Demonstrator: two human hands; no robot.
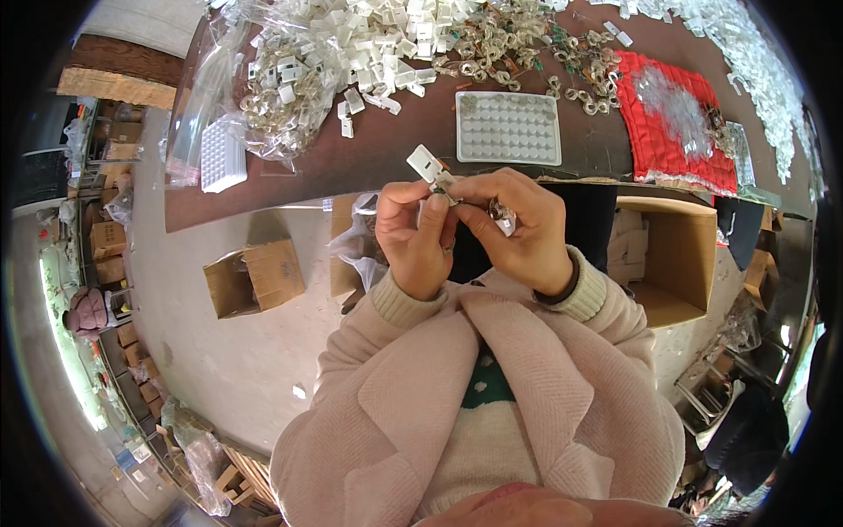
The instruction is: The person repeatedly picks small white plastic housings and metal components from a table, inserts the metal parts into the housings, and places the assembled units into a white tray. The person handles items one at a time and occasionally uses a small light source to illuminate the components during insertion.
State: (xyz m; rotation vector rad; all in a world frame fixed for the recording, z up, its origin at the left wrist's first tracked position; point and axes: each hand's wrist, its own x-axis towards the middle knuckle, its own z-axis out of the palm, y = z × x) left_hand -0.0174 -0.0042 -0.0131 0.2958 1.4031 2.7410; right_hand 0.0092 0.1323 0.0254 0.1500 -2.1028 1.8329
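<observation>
In front of my chest, just off the table's near edge, both hands meet at one small part. My left hand [413, 237] is closed, with thumb and fingers pinching a small white plastic housing [425, 163] with a dark slot. It sticks up beyond the fingertips, a bit of orange and green beside it. My right hand [527, 228] is also closed, its thumb and forefinger pinching the lower end of that part. Under its curled fingers sits a small shiny clear-and-white piece [504, 220]; the fingers partly hide it.
Piled on the brown table [378, 158] are white housings [378, 44] and wired coil-like parts [500, 57]. A white dimpled tray [508, 162], stacked white trays [223, 162] and a red quilted cloth [645, 162] lie nearer. Cardboard boxes [274, 272] [689, 263] stand below.
</observation>
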